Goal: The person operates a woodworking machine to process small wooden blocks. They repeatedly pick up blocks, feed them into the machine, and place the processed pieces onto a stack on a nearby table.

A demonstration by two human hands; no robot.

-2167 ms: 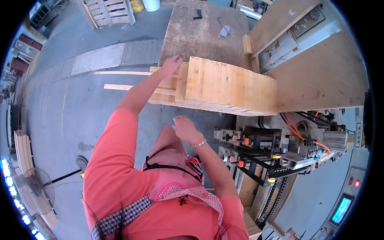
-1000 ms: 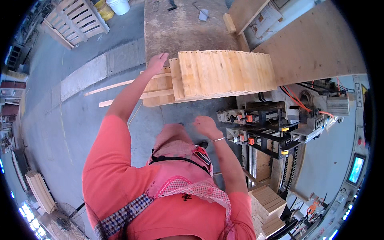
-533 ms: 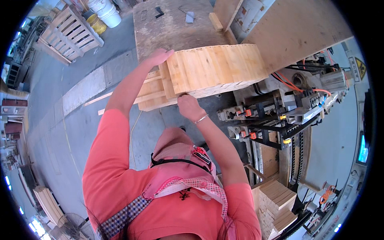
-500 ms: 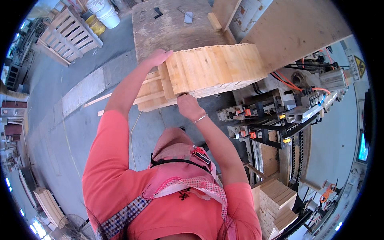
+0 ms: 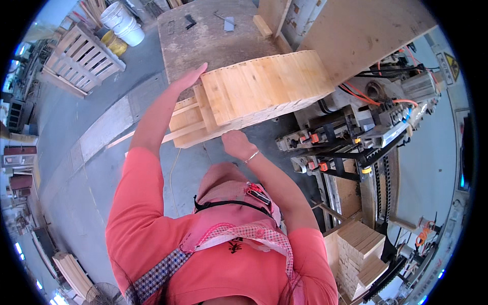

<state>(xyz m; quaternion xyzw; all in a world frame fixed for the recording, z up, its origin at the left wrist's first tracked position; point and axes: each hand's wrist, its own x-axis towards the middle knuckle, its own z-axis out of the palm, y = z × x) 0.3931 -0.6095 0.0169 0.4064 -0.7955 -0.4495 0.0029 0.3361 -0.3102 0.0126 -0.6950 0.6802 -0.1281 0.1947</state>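
A row of pale wooden boards [image 5: 267, 84], standing on edge and packed face to face, lies across the worktable in front of me. My left hand [image 5: 192, 77] reaches to the far corner of the row's left end, its fingers stretched out along the wood. Just below that hand, a separate-looking end board [image 5: 204, 108] sits against the row. Close to the near edge of the row is my right hand [image 5: 238, 144], curled into a fist with a bracelet at the wrist. Whatever that fist may hold is hidden.
Wooden strips [image 5: 185, 131] jut out left of the row. The brown worktable [image 5: 208, 43] extends behind it, beside an upright panel [image 5: 366, 35]. A clamping machine [image 5: 345, 142] stands at right, with stacked wood blocks [image 5: 358, 246] nearer me. A pallet [image 5: 84, 61] and buckets [image 5: 122, 23] are far left.
My right hand has drawn slightly back from the near edge of the boards. My left hand keeps its place at the far corner. The whole view has shifted a little.
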